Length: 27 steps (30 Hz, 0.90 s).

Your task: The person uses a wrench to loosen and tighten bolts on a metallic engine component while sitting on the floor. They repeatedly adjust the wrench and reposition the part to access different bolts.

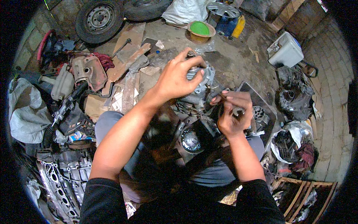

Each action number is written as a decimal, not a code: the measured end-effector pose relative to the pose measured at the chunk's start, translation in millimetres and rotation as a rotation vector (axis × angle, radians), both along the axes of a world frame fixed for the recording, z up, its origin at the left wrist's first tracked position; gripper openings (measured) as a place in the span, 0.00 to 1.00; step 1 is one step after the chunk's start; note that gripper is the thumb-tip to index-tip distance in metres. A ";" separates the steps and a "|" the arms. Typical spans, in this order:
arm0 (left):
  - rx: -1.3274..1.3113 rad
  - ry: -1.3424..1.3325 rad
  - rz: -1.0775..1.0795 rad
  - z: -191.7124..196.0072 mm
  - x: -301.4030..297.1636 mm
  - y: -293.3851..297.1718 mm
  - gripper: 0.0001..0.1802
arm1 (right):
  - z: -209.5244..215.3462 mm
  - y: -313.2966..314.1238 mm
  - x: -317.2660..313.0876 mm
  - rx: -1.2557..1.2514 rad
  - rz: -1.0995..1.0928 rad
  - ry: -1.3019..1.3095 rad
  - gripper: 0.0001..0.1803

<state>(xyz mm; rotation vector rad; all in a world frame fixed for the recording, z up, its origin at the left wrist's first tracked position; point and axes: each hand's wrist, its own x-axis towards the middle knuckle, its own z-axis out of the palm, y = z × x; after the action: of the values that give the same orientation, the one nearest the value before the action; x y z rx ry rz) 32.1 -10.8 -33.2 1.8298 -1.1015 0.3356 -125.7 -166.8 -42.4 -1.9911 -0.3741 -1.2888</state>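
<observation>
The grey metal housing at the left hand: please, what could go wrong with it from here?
The bare left hand curls round the grey metal housing; if it slipped, its edges might scrape the skin. The blurred right hand, close to the round holed part, could perhaps knock that part.

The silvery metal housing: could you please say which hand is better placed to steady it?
Probably the left hand: it curls over the silvery metal housing, while the right hand lies to its lower right.
</observation>
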 end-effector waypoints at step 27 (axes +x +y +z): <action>-0.012 -0.080 0.044 1.0 -4.0 -0.7 0.10 | -17.4 40.4 1.4 0.616 0.177 0.064 0.05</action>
<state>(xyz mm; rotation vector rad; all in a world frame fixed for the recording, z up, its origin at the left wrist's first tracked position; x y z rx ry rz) 28.1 -11.5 -32.2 1.8455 -1.1124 0.4436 -124.3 -126.4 -59.8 -1.4384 -0.0966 -1.0623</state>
